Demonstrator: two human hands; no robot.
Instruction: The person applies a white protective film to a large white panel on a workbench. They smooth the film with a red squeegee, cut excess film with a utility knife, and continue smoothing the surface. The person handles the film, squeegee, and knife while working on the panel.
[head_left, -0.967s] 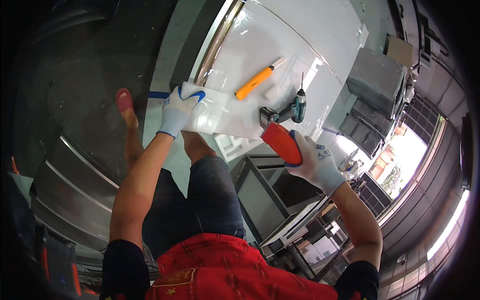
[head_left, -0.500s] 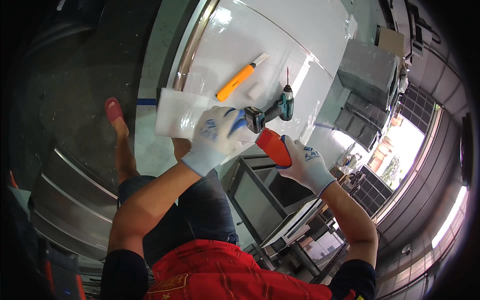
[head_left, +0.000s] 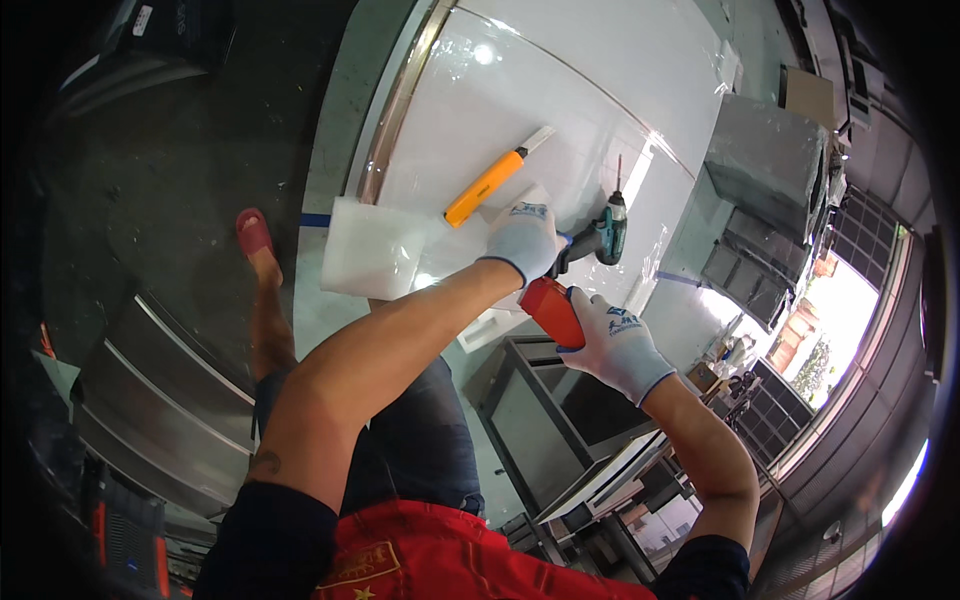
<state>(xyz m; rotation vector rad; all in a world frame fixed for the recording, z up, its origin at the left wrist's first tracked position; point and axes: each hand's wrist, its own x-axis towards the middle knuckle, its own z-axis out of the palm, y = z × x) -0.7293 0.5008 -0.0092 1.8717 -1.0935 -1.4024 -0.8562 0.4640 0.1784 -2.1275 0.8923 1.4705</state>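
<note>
My left hand [head_left: 523, 240], in a white glove with blue fingertips, is closed over the base end of a teal and black cordless drill [head_left: 609, 236]; the glove hides the battery and most of the fingers. The drill lies on the white, film-covered panel [head_left: 470, 90] with its long bit pointing away. In my right hand [head_left: 618, 343], also gloved, is an orange-red block-shaped tool [head_left: 553, 313], gripped at the panel's near edge. An orange utility knife [head_left: 488, 186] with its blade out lies left of the drill. A small white block [head_left: 535, 196] sits partly behind my left hand.
White foam [head_left: 365, 250] wraps the panel's near left corner. Below the near edge stands a dark metal frame [head_left: 535, 430]. Film-wrapped metal cabinets [head_left: 760, 160] are at the right. Stacked steel sheets [head_left: 170, 410] lie on the left.
My left hand has moved right and onto the drill's base, covering the battery that showed before. My right hand still holds the orange-red tool. The whole view has shifted slightly.
</note>
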